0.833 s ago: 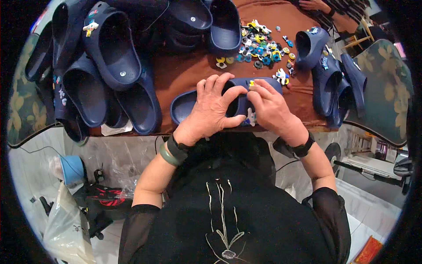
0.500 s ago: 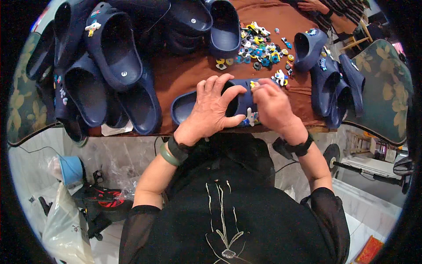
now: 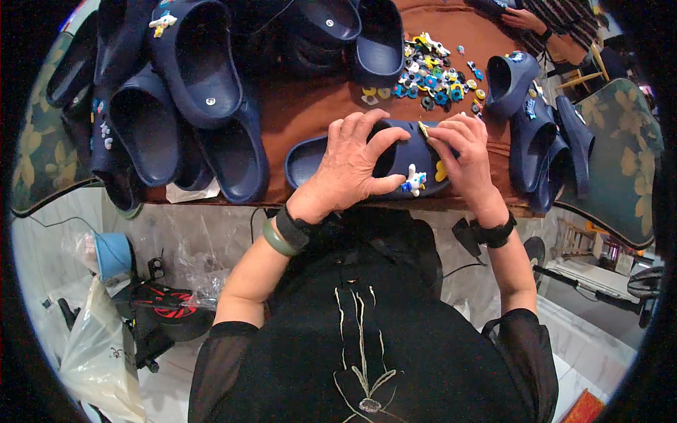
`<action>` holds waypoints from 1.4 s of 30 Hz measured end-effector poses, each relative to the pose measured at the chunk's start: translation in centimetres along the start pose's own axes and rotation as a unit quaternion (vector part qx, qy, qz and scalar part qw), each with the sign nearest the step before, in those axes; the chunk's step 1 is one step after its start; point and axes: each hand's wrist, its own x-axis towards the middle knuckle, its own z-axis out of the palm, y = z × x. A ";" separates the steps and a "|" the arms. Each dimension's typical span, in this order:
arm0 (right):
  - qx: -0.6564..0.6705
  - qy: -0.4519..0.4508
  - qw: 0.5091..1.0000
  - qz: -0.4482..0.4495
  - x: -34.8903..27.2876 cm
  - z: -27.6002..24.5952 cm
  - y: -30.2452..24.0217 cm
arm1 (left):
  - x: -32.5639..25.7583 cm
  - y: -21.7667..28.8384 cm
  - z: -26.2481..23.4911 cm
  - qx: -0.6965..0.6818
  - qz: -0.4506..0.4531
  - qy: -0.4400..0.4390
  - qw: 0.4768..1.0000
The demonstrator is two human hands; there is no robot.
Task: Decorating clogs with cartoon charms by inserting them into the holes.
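A navy blue slipper [image 3: 305, 163] lies sideways along the near edge of the table, its toe strap to the right. My left hand [image 3: 342, 166] grips it around the foot opening, fingers over the far side and thumb near the strap. With fingertips pinched together, my right hand [image 3: 469, 155] holds a small yellowish shoe charm [image 3: 424, 130] at the far part of the strap. Whether its stud is in a hole cannot be seen. A white character charm [image 3: 415, 181] sits on the strap's near side, and a yellow charm [image 3: 441, 170] shows beside my right palm.
Beyond the slipper, loose shoe charms [image 3: 434, 81] lie heaped on the brown cloth [image 3: 310, 106]. Many navy slippers [image 3: 204, 67] are piled at the left, and several more slippers [image 3: 532, 134] stand at the right. Another person's hand [image 3: 520, 18] rests at the far right.
My right hand, blurred over the strap before, is now steadier and farther right, with the pinched charm in sight. My left hand keeps its grip. The whole view has shifted slightly.
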 end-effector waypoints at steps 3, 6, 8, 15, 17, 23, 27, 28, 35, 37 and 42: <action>-0.080 -0.021 0.994 -0.076 0.4 -1.2 -0.1 | 0.1 0.0 0.0 0.001 0.010 -0.008 1.000; -0.044 -0.107 0.986 -0.124 1.4 -1.9 0.6 | 0.1 0.1 0.1 0.012 0.021 0.011 1.000; -0.028 -0.184 0.973 -0.135 2.3 -2.4 0.7 | 0.2 0.2 0.0 0.017 0.022 0.006 1.000; 0.022 -0.249 0.963 -0.100 3.6 -1.6 1.2 | 0.1 0.1 0.1 0.012 0.015 -0.017 1.000; -0.021 -0.194 0.976 -0.101 3.0 -1.4 0.7 | 0.1 -0.1 0.0 0.011 0.007 -0.017 1.000; 0.063 -0.060 0.996 0.021 2.9 -0.5 7.8 | 0.2 -0.2 -0.1 0.008 0.000 -0.002 1.000; -0.060 -0.031 0.997 0.038 4.5 1.1 11.1 | 0.1 -0.2 -0.1 0.003 0.001 -0.001 1.000; -0.058 -0.029 0.997 0.036 4.6 1.6 11.2 | 0.1 -0.3 0.0 0.007 0.001 0.000 1.000; -0.188 -0.047 0.977 -0.093 4.4 2.9 11.2 | 0.1 0.0 -0.1 0.006 0.000 0.002 1.000; -0.173 -0.013 0.976 -0.129 3.9 2.8 10.9 | 0.1 0.0 -0.1 0.003 -0.002 0.001 1.000; -0.008 0.045 0.999 -0.002 2.1 -0.4 7.3 | 0.0 -0.2 -0.1 0.009 0.001 0.007 1.000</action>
